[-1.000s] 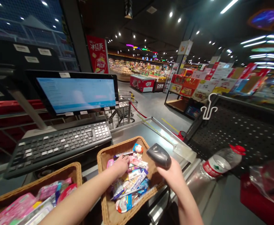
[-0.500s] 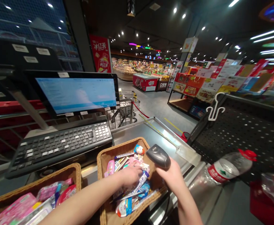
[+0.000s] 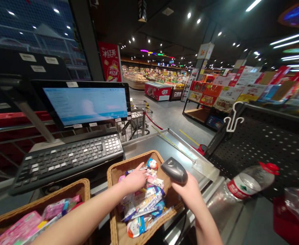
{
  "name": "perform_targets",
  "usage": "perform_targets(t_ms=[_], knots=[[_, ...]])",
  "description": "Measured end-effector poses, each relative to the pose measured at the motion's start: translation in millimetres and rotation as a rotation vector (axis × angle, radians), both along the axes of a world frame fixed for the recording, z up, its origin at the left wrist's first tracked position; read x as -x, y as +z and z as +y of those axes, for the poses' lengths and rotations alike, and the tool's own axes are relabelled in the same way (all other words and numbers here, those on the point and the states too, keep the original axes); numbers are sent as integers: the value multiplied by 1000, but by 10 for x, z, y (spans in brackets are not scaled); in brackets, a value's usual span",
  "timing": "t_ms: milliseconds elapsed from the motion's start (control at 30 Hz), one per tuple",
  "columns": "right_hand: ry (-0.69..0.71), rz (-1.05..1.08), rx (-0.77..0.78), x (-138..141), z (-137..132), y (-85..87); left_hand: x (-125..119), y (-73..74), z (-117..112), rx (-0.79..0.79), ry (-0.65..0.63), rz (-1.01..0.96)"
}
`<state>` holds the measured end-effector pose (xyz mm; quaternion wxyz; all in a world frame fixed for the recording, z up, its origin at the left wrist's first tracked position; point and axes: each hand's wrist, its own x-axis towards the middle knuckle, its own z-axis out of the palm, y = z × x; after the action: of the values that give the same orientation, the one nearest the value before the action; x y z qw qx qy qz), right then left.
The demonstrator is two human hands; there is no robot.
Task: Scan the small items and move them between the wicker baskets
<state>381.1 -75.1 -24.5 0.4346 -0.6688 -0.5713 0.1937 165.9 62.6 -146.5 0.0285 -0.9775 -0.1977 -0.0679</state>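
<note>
My right hand (image 3: pixel 189 190) is wrapped round the handle of a black barcode scanner (image 3: pixel 174 169), held above the right rim of a wicker basket (image 3: pixel 110 190). Inside this basket lie several wrapped sweets, among them a blue-and-white packet (image 3: pixel 152 200) and two with a cartoon face, one (image 3: pixel 152 163) at the far end and one (image 3: pixel 136 227) at the near end. Over the left side of the pile reaches my left hand (image 3: pixel 136 178), its index finger stretched towards the far cartoon-face packet. Its other fingertips are partly hidden; I see nothing held in it.
A second wicker basket (image 3: pixel 87 190) with pink packets stands at lower left. Behind it are a keyboard (image 3: pixel 73 156) and a monitor (image 3: pixel 88 105). To the right lies a clear plastic bottle (image 3: pixel 251 182) with a red cap, near a black perforated panel (image 3: pixel 274 136). A metal counter (image 3: pixel 149 143) extends ahead.
My left hand has moved left and away from me over the sweets, uncovering packets in the middle, and its index finger now points out. The right hand still holds the scanner, almost unmoved.
</note>
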Motion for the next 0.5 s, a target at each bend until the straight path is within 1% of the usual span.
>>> perform_targets(t_ms=[67, 133, 233, 300, 400, 500], knots=[[-1, -16, -3, 33, 2, 4, 88, -16, 71, 9, 24, 30], [10, -17, -15, 63, 2, 13, 153, -75, 103, 30, 76, 100], [30, -9, -21, 93, -5, 35, 214, -239, 102, 87, 149, 258], [27, -8, -18, 104, -15, 48, 223, -372, 87, 105, 158, 300], [24, -13, -23, 113, -31, 63, 185, -526, 77, 94, 171, 243], [22, -6, -32, 112, -50, 76, 132, -561, 112, 78, 193, 156]])
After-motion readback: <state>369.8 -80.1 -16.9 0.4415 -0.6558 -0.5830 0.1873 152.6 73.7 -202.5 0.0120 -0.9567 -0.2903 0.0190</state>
